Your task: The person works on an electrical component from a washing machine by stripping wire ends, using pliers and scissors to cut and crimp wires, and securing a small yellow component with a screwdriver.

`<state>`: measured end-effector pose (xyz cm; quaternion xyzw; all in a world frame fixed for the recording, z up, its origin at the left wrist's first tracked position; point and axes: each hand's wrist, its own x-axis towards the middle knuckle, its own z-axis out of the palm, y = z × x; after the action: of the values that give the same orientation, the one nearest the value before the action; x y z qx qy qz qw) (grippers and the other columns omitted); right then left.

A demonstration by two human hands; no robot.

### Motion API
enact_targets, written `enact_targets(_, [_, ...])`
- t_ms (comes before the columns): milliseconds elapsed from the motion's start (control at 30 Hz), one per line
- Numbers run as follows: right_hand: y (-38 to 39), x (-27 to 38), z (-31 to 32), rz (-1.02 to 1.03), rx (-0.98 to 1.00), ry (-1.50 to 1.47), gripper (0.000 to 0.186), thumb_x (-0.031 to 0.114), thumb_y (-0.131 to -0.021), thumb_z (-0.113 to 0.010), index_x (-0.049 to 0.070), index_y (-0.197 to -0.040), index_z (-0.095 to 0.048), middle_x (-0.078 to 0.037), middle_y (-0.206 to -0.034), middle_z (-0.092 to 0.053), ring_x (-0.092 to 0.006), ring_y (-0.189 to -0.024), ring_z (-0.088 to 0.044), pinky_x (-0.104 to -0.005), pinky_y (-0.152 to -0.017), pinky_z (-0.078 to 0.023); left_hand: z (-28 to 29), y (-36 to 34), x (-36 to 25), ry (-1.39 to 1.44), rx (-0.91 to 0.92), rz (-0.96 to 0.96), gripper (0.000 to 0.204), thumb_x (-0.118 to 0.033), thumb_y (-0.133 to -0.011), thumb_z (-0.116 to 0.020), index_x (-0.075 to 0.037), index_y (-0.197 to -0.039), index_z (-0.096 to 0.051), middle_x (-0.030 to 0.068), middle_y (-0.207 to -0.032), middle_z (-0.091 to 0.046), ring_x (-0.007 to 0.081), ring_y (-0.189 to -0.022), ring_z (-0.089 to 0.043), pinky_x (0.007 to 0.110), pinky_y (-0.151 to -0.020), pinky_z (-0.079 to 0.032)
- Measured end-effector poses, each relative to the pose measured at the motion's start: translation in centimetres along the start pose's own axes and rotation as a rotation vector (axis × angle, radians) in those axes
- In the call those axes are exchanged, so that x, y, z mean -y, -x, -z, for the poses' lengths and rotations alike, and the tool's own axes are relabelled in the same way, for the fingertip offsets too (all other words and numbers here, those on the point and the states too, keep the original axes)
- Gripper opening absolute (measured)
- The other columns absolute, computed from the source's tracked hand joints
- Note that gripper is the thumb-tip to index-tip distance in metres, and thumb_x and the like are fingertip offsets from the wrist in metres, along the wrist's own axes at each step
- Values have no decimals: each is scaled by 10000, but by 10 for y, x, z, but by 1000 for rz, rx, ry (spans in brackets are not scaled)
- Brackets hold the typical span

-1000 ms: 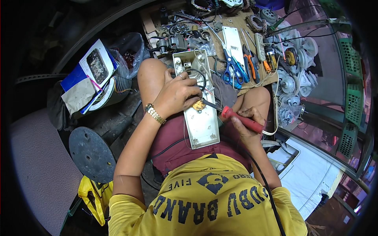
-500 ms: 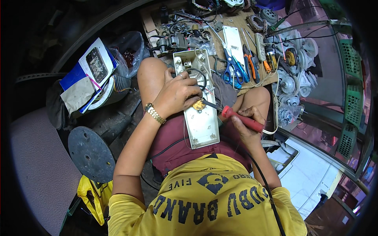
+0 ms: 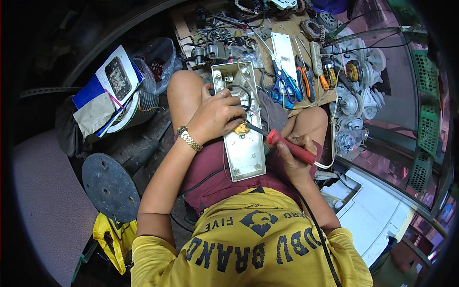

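Note:
A long off-white plastic housing (image 3: 247, 157) lies across my lap, with wires (image 3: 247, 101) in its upper half and a small yellow round part (image 3: 242, 128) near its middle. My left hand (image 3: 219, 115) is closed on the housing's left side, fingertips beside the yellow part. My right hand (image 3: 296, 158) grips a red-handled soldering iron (image 3: 298, 150); its metal end points left to the yellow part, and whether it touches is unclear. A white cord runs from the handle.
Ahead, a cluttered board (image 3: 265, 43) holds scissors (image 3: 277, 89), pliers (image 3: 305, 83) and motor parts (image 3: 213, 52). Right are white plastic parts (image 3: 354, 103) and green perforated baskets (image 3: 429, 71). Left are a bucket with papers and a phone (image 3: 117, 76), and a metal disc (image 3: 109, 186).
My right hand and the red handle have shifted slightly left and down. My left hand and the housing are almost unchanged.

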<state>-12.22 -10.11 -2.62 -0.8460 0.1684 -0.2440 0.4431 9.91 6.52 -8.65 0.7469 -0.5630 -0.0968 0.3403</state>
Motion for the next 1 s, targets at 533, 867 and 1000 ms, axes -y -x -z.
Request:
enact_targets(533, [17,-15,-6,-218,-82,-275,178,42,-866,-863,-5,-932,-704,-118,-916,-754,-227,-805,-729,-345,-749,-575,-3,0,1,-21,-39,-36,130,-266,-821,-816,-183,-918,-789,-24,-937,-693,222,-995,-619,526,-995,-337])
enact_targets(867, [11,-5,-2,-74,-5,-185,178,30,-869,-857,-4,-935,-696,-130,-912,-760,-233,-792,-738,-339,-755,-586,-3,2,0,-26,-56,-26,123,-254,-837,-812,-180,-930,-777,-31,-928,-677,219,-998,-611,488,-953,-341])
enact_targets(1000, [10,-5,-2,-4,-31,-154,183,34,-870,-860,-1,-938,-694,-133,-913,-762,-235,-791,-740,-337,-745,-586,-2,2,0,-19,-58,-37,124,-253,-838,-811,-182,-935,-779,-30,-927,-676,219,-1005,-610,482,-948,-340])
